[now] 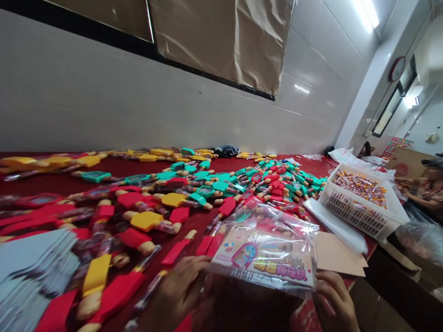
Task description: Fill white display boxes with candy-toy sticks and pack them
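A clear plastic bag (273, 221) with a printed pink and white card (265, 256) inside is held up between my hands at the lower middle. My left hand (182, 290) is closed on the bag's left edge, somewhat blurred. On the right edge, the fingers of my right hand (334, 299) grip the same bag. Beneath and behind it, many red, yellow and green paddle-shaped pieces (173, 199) with light-coloured ends lie spread over the dark red table (41, 184).
A stack of pale cards (38, 267) lies at the lower left. To the right are a white basket (353, 214) of small wrapped items, a plastic roll (335, 226), brown card sheets (341, 253) and cardboard boxes. A person (427, 191) sits at the far right.
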`<state>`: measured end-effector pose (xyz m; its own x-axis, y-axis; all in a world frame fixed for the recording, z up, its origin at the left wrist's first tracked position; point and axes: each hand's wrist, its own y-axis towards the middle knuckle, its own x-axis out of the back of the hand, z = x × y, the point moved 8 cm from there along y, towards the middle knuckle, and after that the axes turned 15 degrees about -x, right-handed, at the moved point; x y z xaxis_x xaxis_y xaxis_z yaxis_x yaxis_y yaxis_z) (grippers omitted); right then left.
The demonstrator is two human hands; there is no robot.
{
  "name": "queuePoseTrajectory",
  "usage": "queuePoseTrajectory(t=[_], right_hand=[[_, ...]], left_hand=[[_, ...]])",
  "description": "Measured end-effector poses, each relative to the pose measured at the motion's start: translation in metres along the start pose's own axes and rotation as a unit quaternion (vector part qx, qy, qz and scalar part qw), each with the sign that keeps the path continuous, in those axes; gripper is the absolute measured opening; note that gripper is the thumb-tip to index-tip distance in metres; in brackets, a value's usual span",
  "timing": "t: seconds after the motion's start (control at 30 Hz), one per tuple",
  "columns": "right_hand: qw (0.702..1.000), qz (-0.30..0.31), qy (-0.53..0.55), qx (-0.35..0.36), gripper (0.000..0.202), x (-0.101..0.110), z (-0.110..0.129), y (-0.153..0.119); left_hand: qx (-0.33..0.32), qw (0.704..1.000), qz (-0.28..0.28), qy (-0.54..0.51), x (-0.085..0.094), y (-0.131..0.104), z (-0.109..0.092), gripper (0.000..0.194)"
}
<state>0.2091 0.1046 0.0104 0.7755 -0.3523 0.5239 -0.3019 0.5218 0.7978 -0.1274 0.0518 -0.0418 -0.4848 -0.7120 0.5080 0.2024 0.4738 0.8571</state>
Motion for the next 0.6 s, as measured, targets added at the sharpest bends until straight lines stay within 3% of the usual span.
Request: queuePoseTrajectory(t=[0.23,0.43,0.6], right_hand=[[0.998,0.022,-0.052,0.035,0.018,-0.005,-0.014,-0.031],[0.992,0.021,-0.125,-0.025,0.025,-0.024,-0.024,-0.036],[0.99,0.059,-0.123,-0.042,0.028,-0.049,-0.028,-0.043]], left_hand=[[-0.085,0.993,0.028,0.082,0.006,-0.011,-0.024,0.025],[-0.066,0.988,0.077,0.12,-0.011,-0.005,-0.018,0.027],[-0.027,0.984,0.143,0.103,-0.027,0.004,-0.013,0.024]])
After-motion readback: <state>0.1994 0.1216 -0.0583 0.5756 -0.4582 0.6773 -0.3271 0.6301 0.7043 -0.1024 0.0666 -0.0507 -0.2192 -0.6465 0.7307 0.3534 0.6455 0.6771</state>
